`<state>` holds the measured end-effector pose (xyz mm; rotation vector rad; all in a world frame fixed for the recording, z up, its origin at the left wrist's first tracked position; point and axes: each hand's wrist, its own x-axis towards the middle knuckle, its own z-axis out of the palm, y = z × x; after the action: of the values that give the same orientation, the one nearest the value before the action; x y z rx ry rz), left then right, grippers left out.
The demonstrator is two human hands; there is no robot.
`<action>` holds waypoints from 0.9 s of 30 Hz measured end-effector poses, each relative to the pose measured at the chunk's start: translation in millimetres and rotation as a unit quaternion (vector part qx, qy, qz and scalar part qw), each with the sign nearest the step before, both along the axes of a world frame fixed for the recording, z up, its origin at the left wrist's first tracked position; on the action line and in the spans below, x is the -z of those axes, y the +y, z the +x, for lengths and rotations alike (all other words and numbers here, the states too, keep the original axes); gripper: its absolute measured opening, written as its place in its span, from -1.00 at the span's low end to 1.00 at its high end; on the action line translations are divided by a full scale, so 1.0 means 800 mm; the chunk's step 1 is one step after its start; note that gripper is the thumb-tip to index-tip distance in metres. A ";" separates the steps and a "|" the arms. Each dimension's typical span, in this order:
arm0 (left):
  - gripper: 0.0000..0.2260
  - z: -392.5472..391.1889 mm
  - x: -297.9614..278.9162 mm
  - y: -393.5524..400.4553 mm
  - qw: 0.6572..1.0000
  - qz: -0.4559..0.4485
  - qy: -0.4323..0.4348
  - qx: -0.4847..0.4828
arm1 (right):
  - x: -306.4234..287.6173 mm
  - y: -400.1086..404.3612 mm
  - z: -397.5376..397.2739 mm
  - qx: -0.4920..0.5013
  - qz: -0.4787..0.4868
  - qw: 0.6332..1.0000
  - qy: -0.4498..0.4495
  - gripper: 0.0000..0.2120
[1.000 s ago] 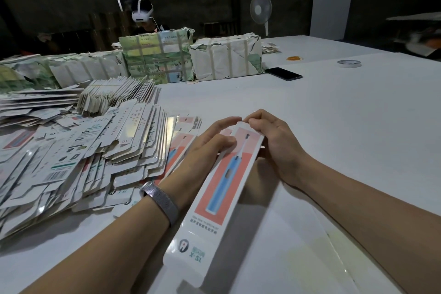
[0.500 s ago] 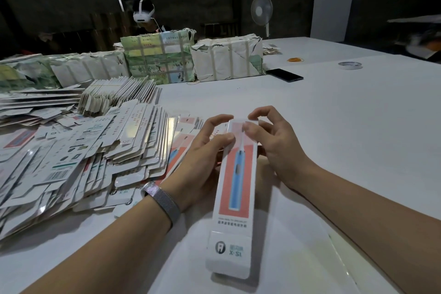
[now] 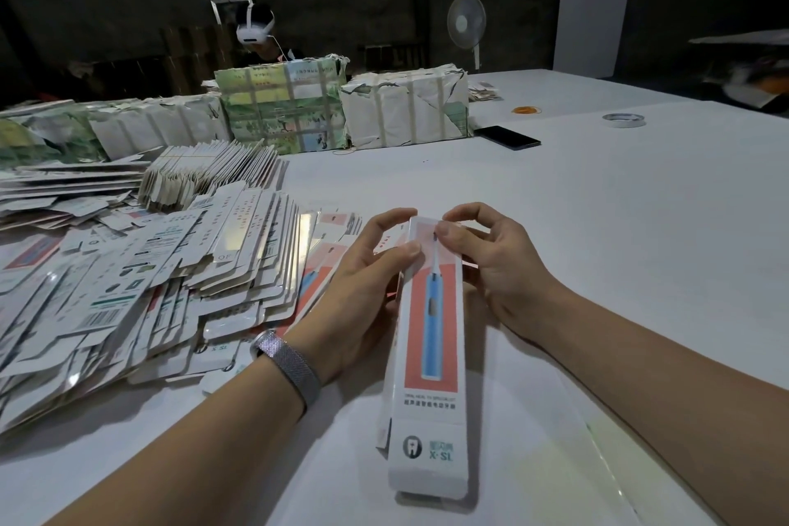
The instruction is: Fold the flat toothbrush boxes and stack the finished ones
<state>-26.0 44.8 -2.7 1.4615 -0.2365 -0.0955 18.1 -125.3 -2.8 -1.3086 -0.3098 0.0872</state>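
Note:
A long white toothbrush box [image 3: 431,354] with a blue brush printed on a red panel lies lengthwise on the white table [image 3: 619,235], its near end toward me. My left hand [image 3: 363,290] grips its far left side, thumb on top and index finger curled over the far end. From the right, my right hand [image 3: 491,265] pinches the far end, thumb on the top face. A wide heap of flat unfolded boxes [image 3: 141,273] spreads to the left of my left hand.
Wrapped paper bundles [image 3: 405,107] line the back of the table, with a person in a white headset behind them. A black phone [image 3: 508,137], a tape roll [image 3: 623,120] and a small orange object [image 3: 527,110] lie far right. A fan [image 3: 466,19] stands beyond.
The box has swung from a slant to pointing straight toward me and now shows its front face squarely. Both hands have stayed at its far end, with fingers shifting on it.

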 end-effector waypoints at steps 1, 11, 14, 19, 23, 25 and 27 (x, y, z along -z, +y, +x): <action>-0.68 0.000 0.001 0.000 1.000 -0.003 0.001 0.001 | 0.000 0.000 0.000 0.002 -0.004 1.000 -0.003 -0.81; -0.74 0.005 0.004 -0.003 0.997 -0.070 0.000 -0.023 | -0.004 0.007 -0.002 0.021 -0.033 0.999 -0.012 -0.89; -0.81 0.009 0.005 -0.005 0.989 -0.130 0.016 -0.064 | -0.007 0.005 -0.002 0.027 -0.070 0.996 -0.041 -0.88; -0.84 0.014 0.007 -0.004 0.985 -0.128 0.016 -0.112 | -0.034 -0.008 -0.003 0.046 -0.263 0.952 -0.147 -0.90; -0.81 0.012 0.007 -0.005 0.983 -0.128 -0.003 -0.131 | -0.056 -0.025 -0.022 0.022 -0.504 0.838 -0.208 -0.35; -0.69 0.012 0.008 -0.007 0.981 -0.138 -0.020 -0.137 | -0.049 -0.017 -0.036 0.036 -0.596 0.762 -0.249 -0.21; -0.63 0.010 0.006 -0.010 0.983 -0.122 -0.036 -0.131 | -0.044 -0.009 -0.037 0.073 -0.630 0.715 -0.293 -0.32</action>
<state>-18.4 37.1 -7.6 1.2404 -0.1086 0.1955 -11.3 -132.7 32.4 -2.7425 -0.7558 -0.3336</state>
